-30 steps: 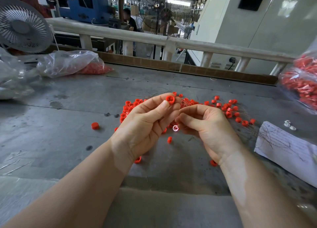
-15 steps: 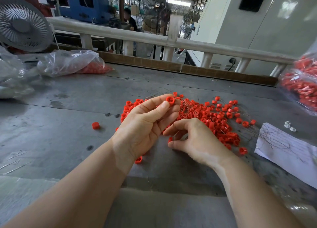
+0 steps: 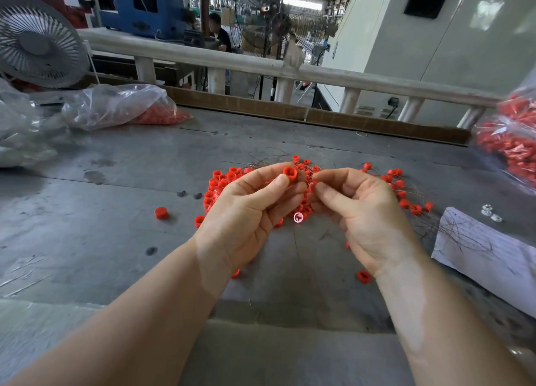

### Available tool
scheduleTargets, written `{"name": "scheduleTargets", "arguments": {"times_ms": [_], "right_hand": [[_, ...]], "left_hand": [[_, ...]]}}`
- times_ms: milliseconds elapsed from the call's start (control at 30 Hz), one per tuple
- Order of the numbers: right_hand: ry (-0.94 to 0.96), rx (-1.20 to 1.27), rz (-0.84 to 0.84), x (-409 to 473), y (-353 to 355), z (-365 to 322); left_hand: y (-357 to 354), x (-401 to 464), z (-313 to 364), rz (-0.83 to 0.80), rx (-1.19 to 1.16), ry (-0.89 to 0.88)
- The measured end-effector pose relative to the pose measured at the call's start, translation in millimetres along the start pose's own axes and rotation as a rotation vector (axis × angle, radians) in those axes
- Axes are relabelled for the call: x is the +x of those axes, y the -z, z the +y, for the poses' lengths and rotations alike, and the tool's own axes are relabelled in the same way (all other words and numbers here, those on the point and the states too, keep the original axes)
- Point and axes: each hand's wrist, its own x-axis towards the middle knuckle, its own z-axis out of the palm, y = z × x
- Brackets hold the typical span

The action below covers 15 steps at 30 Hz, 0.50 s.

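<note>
A heap of small red plastic caps (image 3: pixel 220 182) mixed with thin wires lies on the grey metal table (image 3: pixel 116 211). My left hand (image 3: pixel 249 211) is raised over the heap and pinches one red cap (image 3: pixel 290 173) between thumb and forefinger. My right hand (image 3: pixel 359 211) is beside it, fingertips nearly touching the left, pinching another small red cap (image 3: pixel 312 186) between thumb and fingers. The hands hide much of the heap.
Loose caps (image 3: pixel 161 213) (image 3: pixel 363 276) lie around. A white paper sheet (image 3: pixel 481 258) with wires lies right, three small white parts (image 3: pixel 490 213) behind it. Plastic bags of red parts (image 3: pixel 121 107) (image 3: pixel 510 150) sit left and right. A fan (image 3: pixel 37 43) and railing (image 3: pixel 261 63) stand behind.
My right hand dipped palm down onto the heap half a second ago, then rose again to meet the left hand with a cap pinched. The left hand stayed holding its cap.
</note>
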Motion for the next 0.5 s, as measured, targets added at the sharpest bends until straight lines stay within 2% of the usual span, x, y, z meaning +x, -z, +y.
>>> {"name": "scheduleTargets", "arguments": {"times_ms": [133, 500], "right_hand": [[0.003, 0.114, -0.01, -0.6, -1.7, -3.7], [0.0, 0.102, 0.016, -1.5, -2.3, -6.5]], "left_hand": [[-1.1, -0.7, -2.1, -0.019, 0.021, 0.007], [-1.3, -2.3, -4.5, -0.022, 0.107, -0.047]]}}
